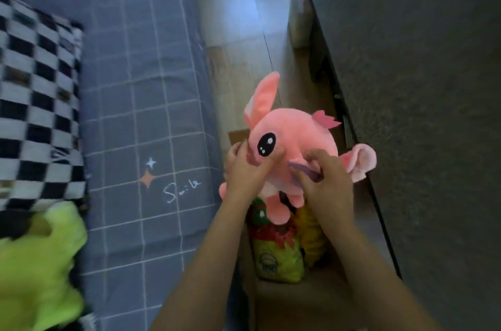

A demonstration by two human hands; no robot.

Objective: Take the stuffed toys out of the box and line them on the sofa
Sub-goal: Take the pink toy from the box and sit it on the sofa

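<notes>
Grey-blue grid-patterned fabric covers the sofa (141,103) on the left, with a black-and-white checkered cushion (38,108) lying on it and a blurred lime-green stuffed toy (38,263) at its near end. Pale wood floor (238,19) runs between the sofa and a dark grey wall (423,86). Both hands hold a pink stuffed toy (292,138) up in the air above the cardboard box (287,301) — the left hand (245,170) grips it beside the black eye, thumb curled over the face, and the right hand (325,181) pinches it near the purple nose. Inside the box, below the pink one, lie a yellow-green and red stuffed toy (276,254) and a yellow one (311,238), touching each other.
</notes>
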